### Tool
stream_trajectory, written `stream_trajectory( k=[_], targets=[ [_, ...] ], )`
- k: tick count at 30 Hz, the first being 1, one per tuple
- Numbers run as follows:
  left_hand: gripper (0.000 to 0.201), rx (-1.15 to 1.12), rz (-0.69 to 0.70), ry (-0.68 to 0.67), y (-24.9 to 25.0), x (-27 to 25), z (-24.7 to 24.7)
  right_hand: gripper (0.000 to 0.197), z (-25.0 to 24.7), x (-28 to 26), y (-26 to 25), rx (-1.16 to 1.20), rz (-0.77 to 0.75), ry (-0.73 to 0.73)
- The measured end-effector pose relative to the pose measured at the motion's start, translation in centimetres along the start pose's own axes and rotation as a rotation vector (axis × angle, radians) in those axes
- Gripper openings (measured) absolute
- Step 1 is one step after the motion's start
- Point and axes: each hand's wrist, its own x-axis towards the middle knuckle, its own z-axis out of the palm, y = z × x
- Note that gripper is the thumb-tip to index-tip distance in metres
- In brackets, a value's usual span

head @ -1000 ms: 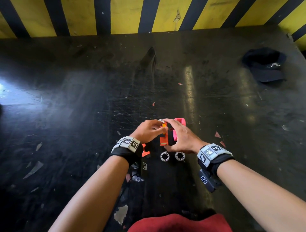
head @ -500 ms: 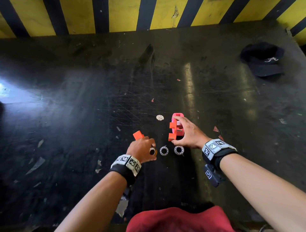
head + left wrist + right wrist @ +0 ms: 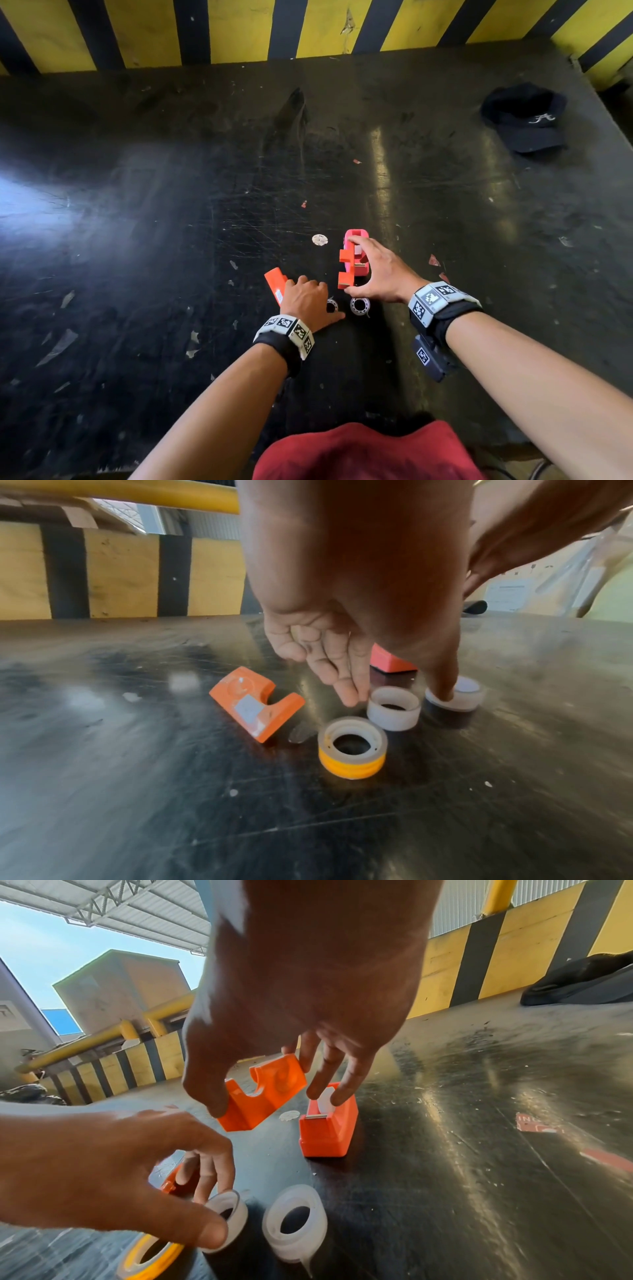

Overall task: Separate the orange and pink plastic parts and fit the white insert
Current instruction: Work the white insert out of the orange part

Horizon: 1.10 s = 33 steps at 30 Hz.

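My right hand [image 3: 352,265] pinches an orange part [image 3: 274,1085] between thumb and index finger, lifted just off the table. It sits beside the pink dispenser body [image 3: 359,270], and two more fingers touch the white roll in that body's top [image 3: 325,1102]. A second orange part [image 3: 257,707] lies flat on the table at the left. My left hand [image 3: 395,696] reaches down over a white tape roll [image 3: 394,715], with fingers on one side and thumb on the other.
Another white roll [image 3: 294,1229] and a yellow-banded roll [image 3: 352,746] stand close by on the black table [image 3: 171,240]. A small white disc [image 3: 319,240] lies behind them. A dark cap [image 3: 527,120] sits at the far right. The striped wall [image 3: 308,27] bounds the back.
The hands have parted. My left hand has let go of one orange part, now lying on the table, and has shifted right onto the middle roll. The right hand stays at the pink body.
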Motion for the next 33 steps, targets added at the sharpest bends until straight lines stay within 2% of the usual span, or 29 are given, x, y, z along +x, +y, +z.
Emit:
stream_trajectory(
  k=[2,4,8,11,16,21,24,27,30,33],
  targets=[
    [0.052,0.001,-0.008,-0.021,0.3,0.3,-0.2,0.107,-0.3,0.0,0.0,0.015,-0.003,-0.004],
    [0.043,-0.127,-0.042,0.011,-0.2,0.6,-0.6,0.106,-0.6,-0.2,0.1,0.032,-0.002,-0.008],
    [0.028,-0.772,-0.076,0.098,-3.3,2.1,-3.1,0.104,-0.9,-0.3,0.5,0.054,0.010,-0.003],
    [0.038,-1.036,0.004,0.033,-4.6,2.7,-5.4,0.099,-0.8,0.0,0.2,0.068,0.007,-0.031],
    [0.042,-1.029,0.037,0.059,-4.6,2.7,-5.7,0.099,-0.7,0.4,-0.5,0.097,-0.023,-0.010],
    [0.039,-1.039,0.082,0.051,-4.4,2.5,-5.7,0.098,-0.6,0.1,-1.0,0.158,-0.048,-0.007],
    [0.044,-1.097,0.054,0.084,-4.1,2.5,-5.9,0.099,-0.7,0.2,-1.5,0.193,-0.059,0.035],
    [0.051,-1.133,0.029,0.053,-4.5,2.7,-5.7,0.094,-0.7,0.2,-1.6,0.176,-0.090,0.036],
    [0.052,-1.065,-0.013,0.044,-5.8,2.6,-5.3,0.083,-0.4,0.4,-1.2,0.177,-0.089,0.015],
    [0.066,-0.793,-0.138,0.073,-8.3,2.3,-4.4,0.083,-0.2,0.9,-0.7,0.141,-0.078,0.018]
  ],
)
